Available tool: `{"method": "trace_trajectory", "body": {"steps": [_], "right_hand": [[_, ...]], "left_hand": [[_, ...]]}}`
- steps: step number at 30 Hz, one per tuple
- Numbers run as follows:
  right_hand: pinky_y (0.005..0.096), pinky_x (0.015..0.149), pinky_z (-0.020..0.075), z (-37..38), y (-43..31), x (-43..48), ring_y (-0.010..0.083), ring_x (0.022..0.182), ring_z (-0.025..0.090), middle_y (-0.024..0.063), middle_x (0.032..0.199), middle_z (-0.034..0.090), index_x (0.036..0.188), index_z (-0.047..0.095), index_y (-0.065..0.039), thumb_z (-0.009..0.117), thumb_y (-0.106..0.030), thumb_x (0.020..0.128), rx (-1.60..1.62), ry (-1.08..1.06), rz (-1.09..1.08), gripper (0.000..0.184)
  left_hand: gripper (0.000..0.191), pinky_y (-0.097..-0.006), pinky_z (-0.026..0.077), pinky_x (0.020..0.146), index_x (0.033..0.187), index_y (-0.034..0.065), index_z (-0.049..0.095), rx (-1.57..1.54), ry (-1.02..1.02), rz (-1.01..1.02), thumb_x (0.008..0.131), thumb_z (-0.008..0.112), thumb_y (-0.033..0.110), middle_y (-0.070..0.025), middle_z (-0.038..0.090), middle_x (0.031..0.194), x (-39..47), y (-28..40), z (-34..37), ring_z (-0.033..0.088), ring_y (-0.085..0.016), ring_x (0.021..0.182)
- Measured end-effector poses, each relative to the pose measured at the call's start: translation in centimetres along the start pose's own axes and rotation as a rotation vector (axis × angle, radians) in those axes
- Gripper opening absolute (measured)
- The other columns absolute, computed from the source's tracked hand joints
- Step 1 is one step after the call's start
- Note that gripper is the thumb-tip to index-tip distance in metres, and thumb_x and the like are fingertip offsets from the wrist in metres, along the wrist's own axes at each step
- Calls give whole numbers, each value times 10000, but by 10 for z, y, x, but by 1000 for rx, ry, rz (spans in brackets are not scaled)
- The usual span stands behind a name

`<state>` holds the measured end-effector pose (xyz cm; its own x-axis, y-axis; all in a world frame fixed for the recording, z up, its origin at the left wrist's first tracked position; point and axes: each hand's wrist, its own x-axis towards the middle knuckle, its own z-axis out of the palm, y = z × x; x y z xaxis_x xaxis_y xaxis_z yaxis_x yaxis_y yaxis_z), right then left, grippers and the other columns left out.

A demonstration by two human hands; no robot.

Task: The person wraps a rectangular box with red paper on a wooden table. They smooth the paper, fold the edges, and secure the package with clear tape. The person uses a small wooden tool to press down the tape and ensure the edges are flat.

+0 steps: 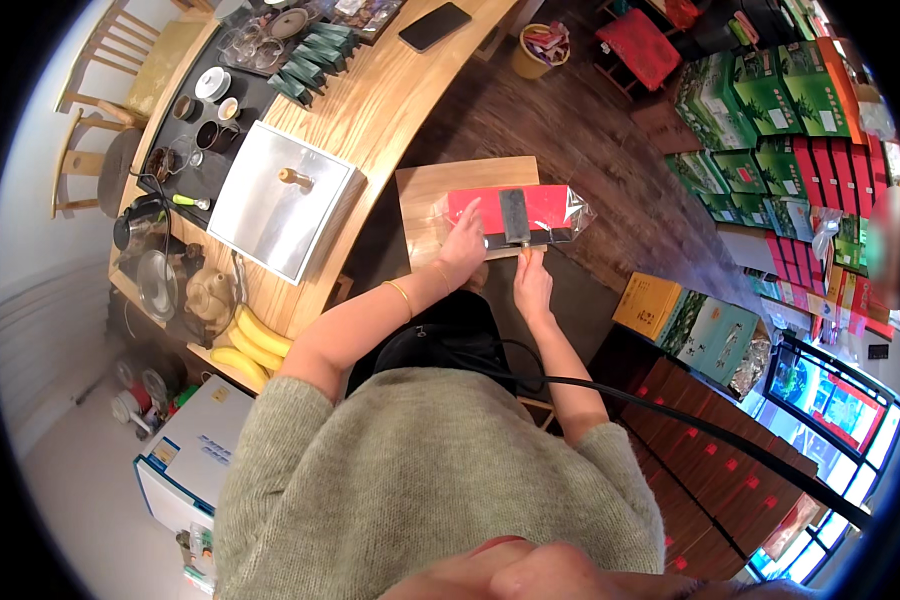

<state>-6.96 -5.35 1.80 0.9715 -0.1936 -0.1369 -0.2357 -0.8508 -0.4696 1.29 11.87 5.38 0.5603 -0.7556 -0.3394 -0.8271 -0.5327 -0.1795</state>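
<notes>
A red box in clear plastic film (472,201) lies on a square wooden board (421,180) in front of me; loose film stands out at both its ends. My left hand (465,238) rests on the box's left part with the index finger extended. In my right hand (532,283) is the wooden handle of a flat dark-faced tool (515,214), whose rectangular head lies across the red box right of its middle. Along the near side of the box runs a dark strip. Whether the tool's head presses on the film cannot be told.
To the left, a wooden table (375,112) bears a flat metal-topped case (277,217) with a wooden knob, bananas (259,337), teaware and a phone (435,27). A yellow bin (538,56) and a red-topped stool (640,46) stand beyond. Stacked green boxes (742,97) fill the right. A black cable crosses near my right arm.
</notes>
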Motion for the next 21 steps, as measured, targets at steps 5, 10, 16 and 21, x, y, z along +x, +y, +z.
{"method": "trace_trajectory", "body": {"steps": [5,10,16,21], "right_hand": [[589,610,464,-4,-8,6,498,672,594,297,714,613,1034,407,-2,443,-240,987,-103,-87,51,246],[572,615,489,-11,-15,10,483,674,613,288,701,622,1041,405,15,440,-253,988,-179,-149,74,276],[561,625,503,-12,-16,11,475,676,622,288,708,628,1037,413,24,436,-270,990,-198,-176,87,299],[565,627,502,-13,-17,11,475,679,623,285,700,627,1033,411,24,434,-269,991,-189,-179,96,297]], "left_hand": [[351,-556,77,1181,1102,64,698,-8,-16,6,853,512,228,-117,627,1216,0,-1,0,451,-295,1284],[369,-562,47,1181,1133,62,687,50,-6,31,867,496,232,-138,593,1278,-2,-2,-8,436,-307,1300],[403,-582,-19,1168,1222,98,639,126,-114,46,910,469,289,-119,536,1357,0,-2,-20,384,-297,1347],[408,-590,-35,1164,1247,112,626,138,-147,38,926,464,304,-95,540,1355,1,0,-20,379,-291,1353]]}}
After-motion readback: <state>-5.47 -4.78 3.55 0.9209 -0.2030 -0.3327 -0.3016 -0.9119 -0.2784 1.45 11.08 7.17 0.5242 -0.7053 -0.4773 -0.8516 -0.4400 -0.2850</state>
